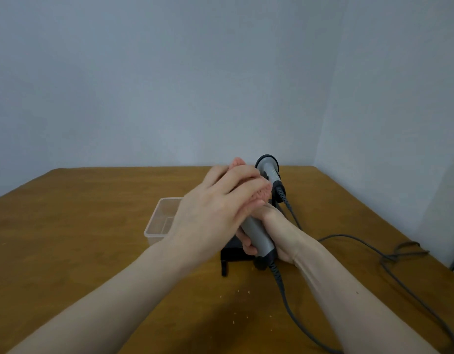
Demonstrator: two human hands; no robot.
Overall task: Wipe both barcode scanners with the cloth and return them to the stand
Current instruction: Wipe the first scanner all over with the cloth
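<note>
My right hand [272, 226] grips the grey handle of a barcode scanner [256, 233], held tilted above the table. My left hand [215, 203] presses a pink cloth [261, 194] over the scanner's upper part, which hides its head. A second grey scanner [270, 171] stands upright behind my hands, its lower part hidden. The black stand [232, 254] sits on the table under my hands, mostly covered by them. Grey cables [348, 237] run from both scanners off to the right.
A clear plastic container [157, 221] sits on the wooden table [93, 226] just left of my hands. The cables loop and knot near the table's right edge [399, 254]. Small crumbs lie on the table in front. Grey walls close the back and right.
</note>
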